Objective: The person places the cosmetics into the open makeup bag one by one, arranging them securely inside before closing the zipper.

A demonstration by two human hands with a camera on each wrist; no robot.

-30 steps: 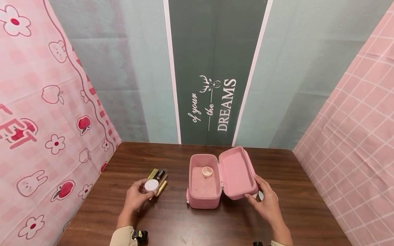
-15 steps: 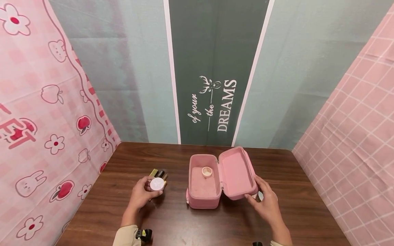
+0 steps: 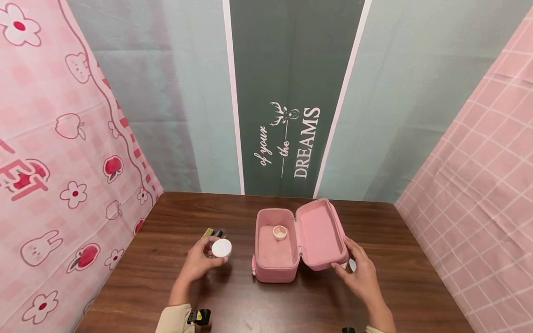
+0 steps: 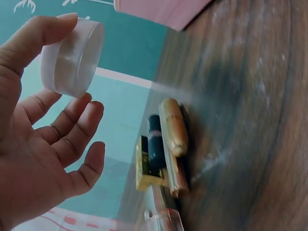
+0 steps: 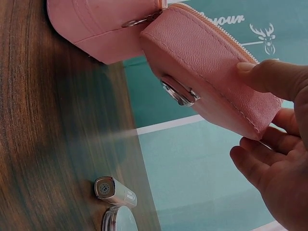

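My left hand pinches a small round white jar above the table; in the left wrist view the jar's side looks translucent. To its right stands a pink cosmetic case with its lid swung up to the right. Inside the case lies a small round pale compact with several sections. My right hand grips the edge of the lid, thumb on one side and fingers on the other, as the right wrist view shows.
Left on the brown table lie a gold tube, a black tube, a gold box and other slim items. Behind the lid are a square lipstick-like tube and a round container. Printed cloths hang around the table.
My left hand has moved right with the white jar, away from the loose tubes and toward the case. My right hand and the lid have stayed in place.
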